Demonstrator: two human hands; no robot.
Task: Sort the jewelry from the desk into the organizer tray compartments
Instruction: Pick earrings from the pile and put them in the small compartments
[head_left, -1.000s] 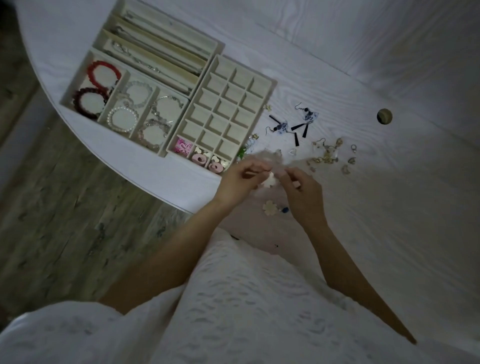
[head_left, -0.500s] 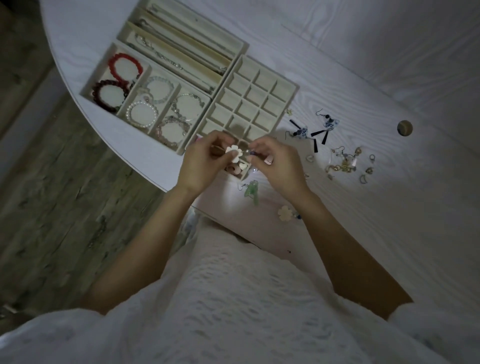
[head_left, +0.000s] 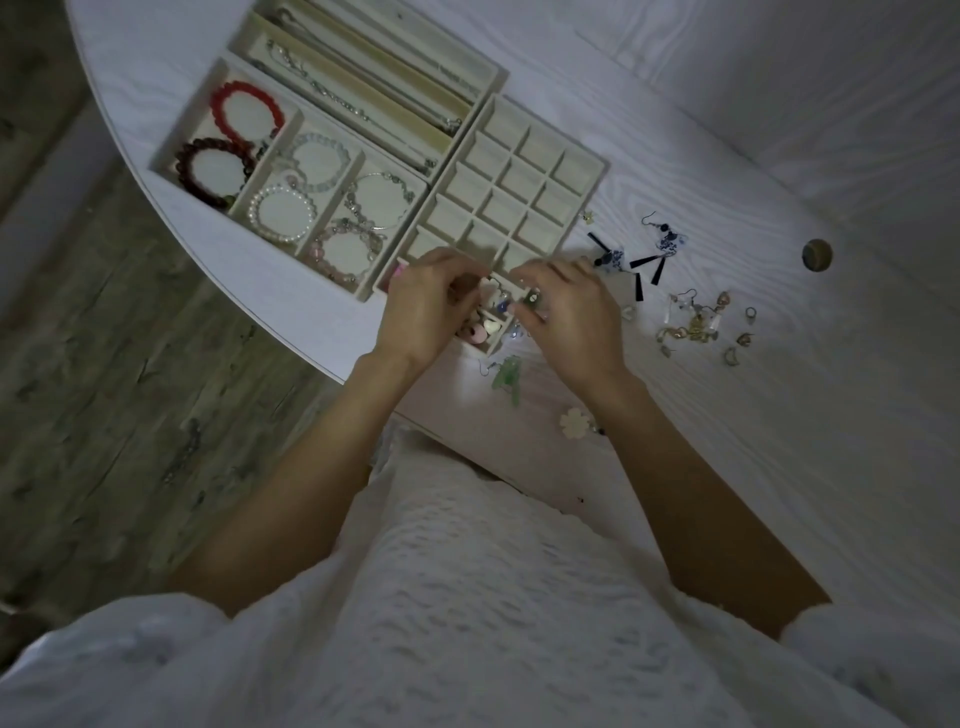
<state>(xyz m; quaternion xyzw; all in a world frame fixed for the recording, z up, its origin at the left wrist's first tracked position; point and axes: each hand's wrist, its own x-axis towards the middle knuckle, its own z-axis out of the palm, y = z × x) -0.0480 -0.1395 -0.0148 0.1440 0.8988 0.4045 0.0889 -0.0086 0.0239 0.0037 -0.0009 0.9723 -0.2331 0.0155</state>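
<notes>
Both hands lowered since earlier onto near row of beige gridded organizer tray (head_left: 582, 171) | left hand (head_left: 426, 306), right hand (head_left: 571, 317) curled, pinching small white flower earring (head_left: 498, 301) over near compartments | matching flower (head_left: 574, 423) lies near desk edge.

White, puffy-textured short-sleeved garment (head_left: 467, 597) with a woven ripple pattern, both forearms and hands bare.

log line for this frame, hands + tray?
hands: left, right over grid tray near edge | holding: small earring | desk: loose earrings remain
</notes>
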